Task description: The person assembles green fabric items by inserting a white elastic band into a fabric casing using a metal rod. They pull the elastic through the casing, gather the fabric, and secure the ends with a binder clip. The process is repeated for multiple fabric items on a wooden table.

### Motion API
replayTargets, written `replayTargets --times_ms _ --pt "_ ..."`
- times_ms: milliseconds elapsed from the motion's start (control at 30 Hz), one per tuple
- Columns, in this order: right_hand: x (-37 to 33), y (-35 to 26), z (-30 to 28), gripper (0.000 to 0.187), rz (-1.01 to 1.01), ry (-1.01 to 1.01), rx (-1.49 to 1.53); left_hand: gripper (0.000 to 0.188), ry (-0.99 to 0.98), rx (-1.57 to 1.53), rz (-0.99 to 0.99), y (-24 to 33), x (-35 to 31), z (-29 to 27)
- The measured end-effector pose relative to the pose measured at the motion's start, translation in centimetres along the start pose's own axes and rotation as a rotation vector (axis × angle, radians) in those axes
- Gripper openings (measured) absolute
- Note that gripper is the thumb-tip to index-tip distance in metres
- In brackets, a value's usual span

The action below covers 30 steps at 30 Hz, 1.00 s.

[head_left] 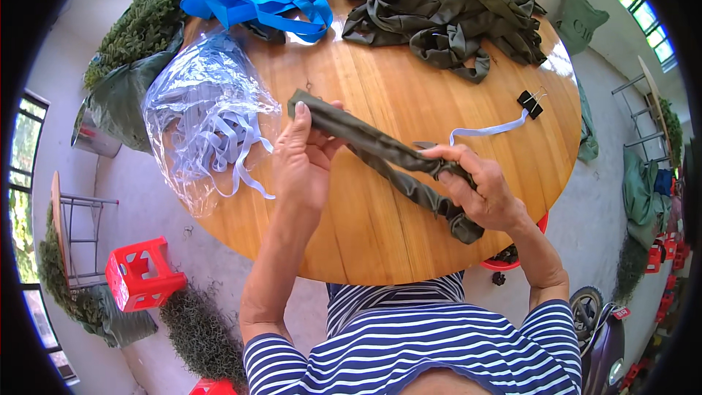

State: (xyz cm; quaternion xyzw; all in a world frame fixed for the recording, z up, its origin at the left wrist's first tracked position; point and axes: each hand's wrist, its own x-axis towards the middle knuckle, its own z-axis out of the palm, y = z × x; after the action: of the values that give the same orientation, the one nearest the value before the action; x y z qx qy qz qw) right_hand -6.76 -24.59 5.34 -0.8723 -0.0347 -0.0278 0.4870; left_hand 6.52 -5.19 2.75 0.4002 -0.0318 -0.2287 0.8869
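Olive cloth (367,137) slants over the counter (351,241), far left to near right, its flat end pinched by fingers of the left hand (301,164), its bunched stretch clutched by the right hand (488,194)!

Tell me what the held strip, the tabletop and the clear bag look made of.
Dark green strip: probably woven fabric, matte, judging by its soft creases.
Tabletop: seemingly wood or veneer, glossy, with grain lines and bright glare.
Clear bag: likely thin plastic film, shiny, with crinkled highlights.

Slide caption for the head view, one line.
Left hand and right hand hold a dark green fabric strip over a wooden table.
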Motion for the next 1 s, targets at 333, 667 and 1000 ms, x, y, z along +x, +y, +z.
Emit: replayTargets --times_ms 333,667,1000 --pt "0.9 -0.4 0.5 0.033 0.238 -0.081 0.18 0.019 -0.005 -0.017 -0.158 -4.8 -2.1 2.0" --pt "1.2 -1.2 -0.9 0.031 0.214 -0.017 0.345 0.031 -0.005 0.219 -0.135 -0.3 -1.6 1.7" --pt "-0.3 0.5 -2.5 0.032 0.407 -0.279 0.538 0.029 -0.161 0.342 -0.261 3.1 -0.4 -1.2"
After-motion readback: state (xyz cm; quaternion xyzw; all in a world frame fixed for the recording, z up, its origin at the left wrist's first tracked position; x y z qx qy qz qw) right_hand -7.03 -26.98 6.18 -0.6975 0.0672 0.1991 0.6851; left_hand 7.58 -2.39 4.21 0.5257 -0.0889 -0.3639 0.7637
